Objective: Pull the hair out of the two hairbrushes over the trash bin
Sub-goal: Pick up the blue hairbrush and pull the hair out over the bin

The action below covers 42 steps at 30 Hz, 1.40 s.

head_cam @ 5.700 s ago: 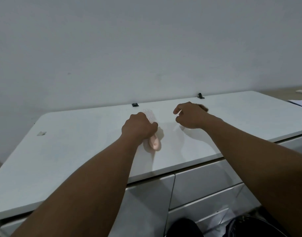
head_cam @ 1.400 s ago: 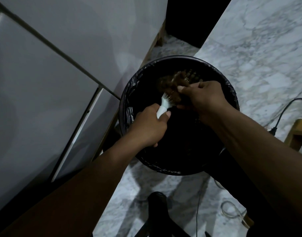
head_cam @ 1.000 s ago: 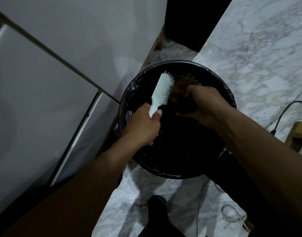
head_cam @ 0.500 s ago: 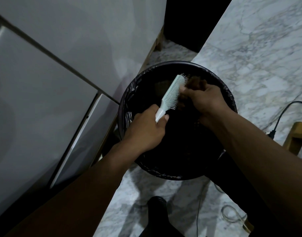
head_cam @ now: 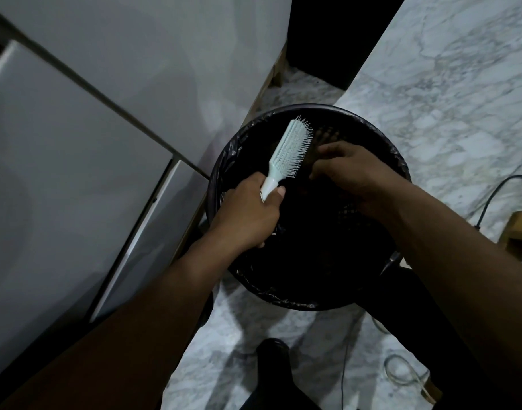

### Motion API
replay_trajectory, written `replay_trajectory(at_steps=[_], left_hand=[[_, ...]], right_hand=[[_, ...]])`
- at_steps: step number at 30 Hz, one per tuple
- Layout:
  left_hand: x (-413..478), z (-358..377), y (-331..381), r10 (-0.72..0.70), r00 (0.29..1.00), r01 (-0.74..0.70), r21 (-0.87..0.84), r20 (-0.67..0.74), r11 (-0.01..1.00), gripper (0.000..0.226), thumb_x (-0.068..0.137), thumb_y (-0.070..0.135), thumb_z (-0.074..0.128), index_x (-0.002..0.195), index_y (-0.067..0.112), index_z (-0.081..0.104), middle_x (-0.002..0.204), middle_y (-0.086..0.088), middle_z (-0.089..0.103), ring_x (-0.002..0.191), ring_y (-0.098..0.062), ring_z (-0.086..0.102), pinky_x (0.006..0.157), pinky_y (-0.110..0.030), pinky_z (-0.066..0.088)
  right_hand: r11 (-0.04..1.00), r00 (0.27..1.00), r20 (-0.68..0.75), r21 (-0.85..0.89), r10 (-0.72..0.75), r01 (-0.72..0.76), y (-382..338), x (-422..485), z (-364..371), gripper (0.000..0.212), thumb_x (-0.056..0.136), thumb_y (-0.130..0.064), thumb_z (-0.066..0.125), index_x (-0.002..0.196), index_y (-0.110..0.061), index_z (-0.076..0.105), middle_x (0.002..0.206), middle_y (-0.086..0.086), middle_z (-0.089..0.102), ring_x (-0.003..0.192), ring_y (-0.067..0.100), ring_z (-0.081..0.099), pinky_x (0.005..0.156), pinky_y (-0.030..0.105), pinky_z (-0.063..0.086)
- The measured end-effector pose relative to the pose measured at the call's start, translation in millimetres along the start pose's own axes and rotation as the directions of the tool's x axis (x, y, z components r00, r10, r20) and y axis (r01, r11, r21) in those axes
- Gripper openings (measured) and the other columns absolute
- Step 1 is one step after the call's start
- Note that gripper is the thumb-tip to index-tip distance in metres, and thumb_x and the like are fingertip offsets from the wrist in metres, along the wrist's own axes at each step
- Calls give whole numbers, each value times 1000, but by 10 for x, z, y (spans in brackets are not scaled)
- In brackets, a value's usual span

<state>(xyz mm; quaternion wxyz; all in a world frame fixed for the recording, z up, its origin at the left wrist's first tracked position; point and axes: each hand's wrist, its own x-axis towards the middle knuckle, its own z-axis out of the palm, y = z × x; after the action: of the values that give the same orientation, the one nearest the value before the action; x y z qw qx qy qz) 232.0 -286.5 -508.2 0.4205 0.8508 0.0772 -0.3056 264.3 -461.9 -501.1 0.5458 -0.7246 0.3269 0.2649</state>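
Pale mint plastic marks the hairbrush (head_cam: pixel 289 153), gripped by its white handle in the left hand (head_cam: pixel 248 214), whose fingers are curled tight around it with the thumb pressed along the handle's right side. That forearm reaches in from the lower left, and the brush head tilts up and away from the fist, bristles facing right.

Just right of the bristles, the right hand (head_cam: pixel 351 176) hovers palm down, its forearm coming in from the lower right. Its fingers are bent and loosely drawn together, the tips close to the bristles; whether they touch the bristles or pinch any hair cannot be told, since the area beneath is too dark.

Both hands and the brush are above the open mouth of a round trash bin (head_cam: pixel 393 149) lined with a black bag. Its inside is nearly black and its contents cannot be made out.

Left of the hands stand white drawer fronts (head_cam: pixel 76 161). Right of them and below lies a marble floor (head_cam: pixel 449 93), with a black cable (head_cam: pixel 496 193) cut off at the right edge.
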Motion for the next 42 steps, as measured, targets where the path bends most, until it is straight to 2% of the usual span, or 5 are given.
replay_trajectory(at_steps=[6,12,19,26,42], left_hand=[[-17,-18,53,35,996,-32,-37,84,999,20,101,38,53,97,19,57,67,-1,57,31,-4,52,35,-17,41],[-22,-17,72,68,982,-46,-126,178,991,19,102,38,52,89,24,54,58,-1,52,33,-15,51,36,-23,39],[42,-21,60,-44,986,86,-274,158,958,25,104,35,49,106,12,58,49,5,48,29,-13,47,33,-21,33],[-14,30,103,0,965,77,-282,262,956,21,104,37,48,100,18,56,45,7,48,30,-17,46,36,-21,34],[-67,27,103,50,978,-33,-89,201,995,21,103,39,49,85,28,49,61,-2,55,33,-18,56,36,-23,40]], right_hand=[[978,989,147,204,17,-48,7,65,-6,34,84,-40,71,106,-14,73,93,4,76,85,18,70,78,34,51],[929,997,-52,361,-64,79,91,117,1,24,85,-22,76,70,-8,62,62,8,66,44,12,59,51,26,47],[812,993,-64,582,96,-40,-5,97,43,14,101,-19,48,92,-15,57,71,5,67,64,19,70,59,30,49],[987,1000,-27,163,-7,12,17,-35,150,59,76,-67,67,84,-9,73,72,6,70,60,18,64,57,28,49],[888,929,-219,-421,-300,187,134,94,205,66,95,-64,40,55,-12,49,64,9,61,64,24,62,60,29,41]])
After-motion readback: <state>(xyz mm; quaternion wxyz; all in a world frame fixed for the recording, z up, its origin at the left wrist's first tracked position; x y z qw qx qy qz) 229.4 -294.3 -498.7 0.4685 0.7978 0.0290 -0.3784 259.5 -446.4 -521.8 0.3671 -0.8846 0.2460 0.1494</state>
